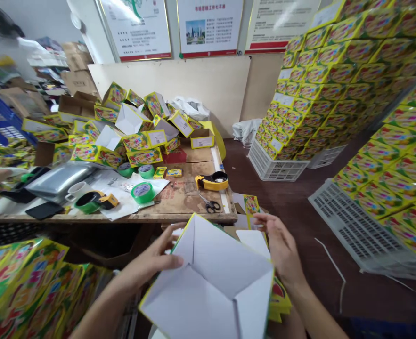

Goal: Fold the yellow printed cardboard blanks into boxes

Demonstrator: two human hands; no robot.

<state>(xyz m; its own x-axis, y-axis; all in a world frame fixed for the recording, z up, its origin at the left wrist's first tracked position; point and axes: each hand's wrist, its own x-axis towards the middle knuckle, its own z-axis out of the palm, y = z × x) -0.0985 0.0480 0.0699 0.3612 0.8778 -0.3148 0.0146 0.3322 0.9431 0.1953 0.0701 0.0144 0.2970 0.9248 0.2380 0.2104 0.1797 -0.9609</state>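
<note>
An open cardboard box (229, 254), white inside with yellow-green edges, is tilted toward me in front of the workbench. My left hand (163, 254) grips its left wall, the thumb over the rim and the fingers partly hidden behind. Beside the box's right wall is my right hand (280, 245), its fingers apart and nothing seen in them. Whether its palm touches the box is hard to tell. More yellow printed cardboard (252, 205) shows just beyond the right fingertips, partly hidden.
On the workbench (179, 200) lie scissors (209, 203), a yellow tape dispenser (212, 181), green tape rolls (142, 192) and a heap of printed boxes (140, 141). Cartons are stacked on white crates (280, 165) at right. Flattened printed cartons (34, 287) stand at lower left.
</note>
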